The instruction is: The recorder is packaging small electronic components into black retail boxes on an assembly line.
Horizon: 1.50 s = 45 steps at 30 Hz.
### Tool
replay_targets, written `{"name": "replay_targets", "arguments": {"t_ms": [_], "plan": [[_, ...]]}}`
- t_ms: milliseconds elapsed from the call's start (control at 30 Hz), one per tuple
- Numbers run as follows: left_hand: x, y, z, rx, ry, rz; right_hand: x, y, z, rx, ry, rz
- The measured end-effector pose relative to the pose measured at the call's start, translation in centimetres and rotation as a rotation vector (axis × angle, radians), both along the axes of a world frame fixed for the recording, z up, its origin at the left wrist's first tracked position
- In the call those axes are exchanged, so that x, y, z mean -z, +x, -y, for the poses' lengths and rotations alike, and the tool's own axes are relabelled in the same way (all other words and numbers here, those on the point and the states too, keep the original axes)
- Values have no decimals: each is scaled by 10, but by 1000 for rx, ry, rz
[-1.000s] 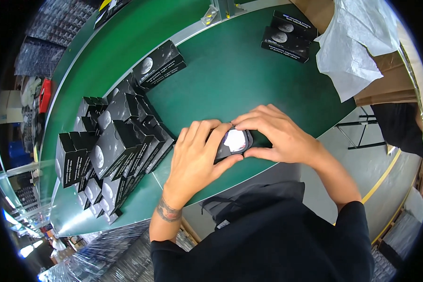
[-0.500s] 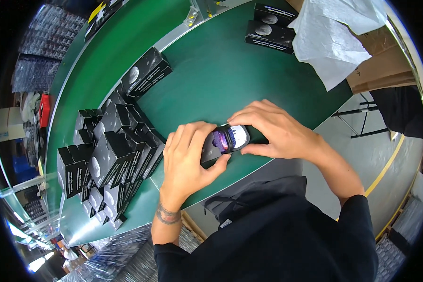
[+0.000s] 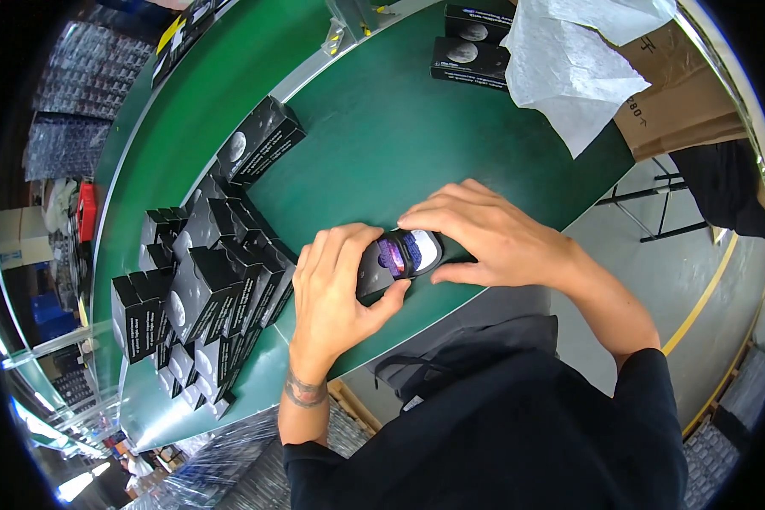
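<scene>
Centrally, a small black carton with a glossy white-and-purple end face lay on the green belt near its front edge, held between both hands. The left hand was cupped over the carton's left portion, fingers curled across its top and the thumb pressed up against the lower side near the exposed end. The right hand was arched over the right end, fingertips resting on the upper edge and the thumb lying along the belt below; both hands were closed on the carton, neither fully clenched. The step in hand appeared to be the closing or checking of the carton's end flap, with the end face showing between the thumbs. Whether the flap was fully seated could not be told. The next move, in my judgement, called for steady pressure from the right fingertips while the left hand kept the body from sliding

To the left, just beside the left hand, a crowded batch of similar black cartons stood on the belt. Two more cartons lay at the far side, next to white wrapping paper draped over a brown cardboard box
</scene>
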<state>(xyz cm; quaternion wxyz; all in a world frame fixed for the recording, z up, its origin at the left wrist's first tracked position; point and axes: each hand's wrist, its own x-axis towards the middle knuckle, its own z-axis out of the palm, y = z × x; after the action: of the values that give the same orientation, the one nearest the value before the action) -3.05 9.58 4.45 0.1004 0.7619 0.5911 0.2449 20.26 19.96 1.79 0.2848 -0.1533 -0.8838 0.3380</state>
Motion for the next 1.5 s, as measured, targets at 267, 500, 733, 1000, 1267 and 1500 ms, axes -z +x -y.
{"name": "replay_targets", "arguments": {"t_ms": [267, 500, 733, 1000, 1267, 1500], "plan": [[0, 0, -2, 16, -5, 19, -6, -8, 4, 21, 84, -78], [1, -2, -2, 11, -4, 7, -8, 31, -16, 155, -26, -71], [2, -2, -2, 17, -6, 15, -2, 35, -11, 145, -117, -57], [2, -2, -2, 12, -12, 15, 8, 11, -4, 42, -90, -141], [-2, -1, -2, 31, -46, -28, 6, -13, 33, 200, -41, -98], [-4, -4, 0, 55, -103, -27, 5, -13, 52, 253, -35, -81]]}}
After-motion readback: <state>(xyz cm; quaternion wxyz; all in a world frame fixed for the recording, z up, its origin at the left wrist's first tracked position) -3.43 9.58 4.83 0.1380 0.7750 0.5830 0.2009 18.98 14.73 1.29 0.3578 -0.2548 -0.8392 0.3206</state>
